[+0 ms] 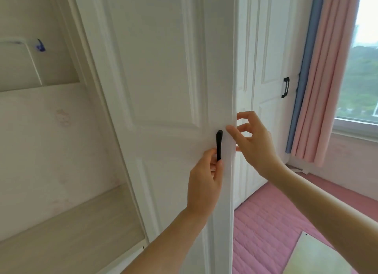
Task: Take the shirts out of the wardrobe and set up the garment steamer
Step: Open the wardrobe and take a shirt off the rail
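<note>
1. The white panelled wardrobe door [163, 79] fills the middle of the view, swung part-way out so that its free edge faces the camera; no shirts and no steamer show anywhere.
2. Left of it lies the open wardrobe interior [51, 140] — pale walls with a light shelf [71, 222] running across its lower part and a recessed nook above, where a small blue hook [41, 46] hangs.
3. Right of the open door stands a second, closed white door [270, 48] carrying its own black handle [285, 87].
4. Farther right hang a pink curtain [327, 89] with a blue curtain [304, 79] just beside it, and then a window [364, 69] with green trees beyond.
5. A pink quilted mat [266, 228] covers the floor at lower right, with a pale board [313, 255] lying on it.
6. The left hand [204, 183] reaches up from below and grips the lower end of the door's black bar handle [219, 144], fingers curled round it.
7. The right hand [252, 138] sits at the door's free edge, just above and to the right of that handle; its fingers are loosely bent and spread apart, one fingertip touching the edge — the hand holds nothing.
</note>
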`<action>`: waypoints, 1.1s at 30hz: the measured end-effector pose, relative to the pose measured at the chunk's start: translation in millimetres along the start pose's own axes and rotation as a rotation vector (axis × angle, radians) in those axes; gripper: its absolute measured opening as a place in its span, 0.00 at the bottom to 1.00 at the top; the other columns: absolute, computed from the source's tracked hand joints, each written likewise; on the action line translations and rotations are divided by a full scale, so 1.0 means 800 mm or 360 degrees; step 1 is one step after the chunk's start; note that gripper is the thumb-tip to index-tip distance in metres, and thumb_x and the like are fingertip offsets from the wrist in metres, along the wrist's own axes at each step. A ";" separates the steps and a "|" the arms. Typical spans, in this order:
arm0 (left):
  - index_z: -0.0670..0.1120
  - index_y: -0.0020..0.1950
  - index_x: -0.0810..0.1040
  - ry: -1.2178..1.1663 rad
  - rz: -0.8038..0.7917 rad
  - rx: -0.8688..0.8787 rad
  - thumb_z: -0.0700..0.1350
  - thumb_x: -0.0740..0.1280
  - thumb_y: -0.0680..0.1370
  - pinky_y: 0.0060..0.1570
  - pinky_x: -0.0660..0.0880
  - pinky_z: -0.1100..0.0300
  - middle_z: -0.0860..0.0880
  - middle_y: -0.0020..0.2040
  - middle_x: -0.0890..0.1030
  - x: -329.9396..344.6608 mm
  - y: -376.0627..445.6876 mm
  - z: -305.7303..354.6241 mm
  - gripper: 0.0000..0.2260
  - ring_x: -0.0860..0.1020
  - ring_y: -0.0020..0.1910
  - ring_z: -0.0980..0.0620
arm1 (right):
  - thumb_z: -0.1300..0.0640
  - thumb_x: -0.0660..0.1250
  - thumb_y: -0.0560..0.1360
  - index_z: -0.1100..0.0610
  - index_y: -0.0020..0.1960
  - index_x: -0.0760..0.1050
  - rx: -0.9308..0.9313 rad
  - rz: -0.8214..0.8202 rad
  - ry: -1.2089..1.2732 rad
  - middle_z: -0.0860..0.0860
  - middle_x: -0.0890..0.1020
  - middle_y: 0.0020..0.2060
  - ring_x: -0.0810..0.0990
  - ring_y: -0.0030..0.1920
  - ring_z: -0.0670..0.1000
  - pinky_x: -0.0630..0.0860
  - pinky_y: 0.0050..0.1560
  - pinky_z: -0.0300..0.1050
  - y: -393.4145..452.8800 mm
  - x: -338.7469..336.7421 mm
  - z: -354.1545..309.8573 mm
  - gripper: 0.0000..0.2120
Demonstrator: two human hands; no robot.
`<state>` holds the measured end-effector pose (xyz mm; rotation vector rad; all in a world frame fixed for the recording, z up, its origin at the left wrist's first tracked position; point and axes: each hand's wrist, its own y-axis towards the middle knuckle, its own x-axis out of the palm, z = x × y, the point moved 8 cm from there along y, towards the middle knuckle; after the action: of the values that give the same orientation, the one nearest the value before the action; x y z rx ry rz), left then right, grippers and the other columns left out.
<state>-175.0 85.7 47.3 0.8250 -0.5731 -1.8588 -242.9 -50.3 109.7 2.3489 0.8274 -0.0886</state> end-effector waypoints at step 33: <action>0.55 0.77 0.57 0.0424 0.0305 -0.0327 0.50 0.69 0.77 0.45 0.80 0.59 0.56 0.64 0.73 -0.222 -0.178 0.044 0.32 0.78 0.54 0.58 | 0.52 0.70 0.74 0.44 0.70 0.65 -0.0117 -0.0960 0.0386 0.47 0.76 0.61 0.82 0.51 0.46 0.83 0.46 0.46 -0.168 0.144 -0.177 0.28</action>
<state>-235.7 306.4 22.2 0.8322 -0.2779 -1.5714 -249.2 176.3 118.4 1.9908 1.6080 -0.0231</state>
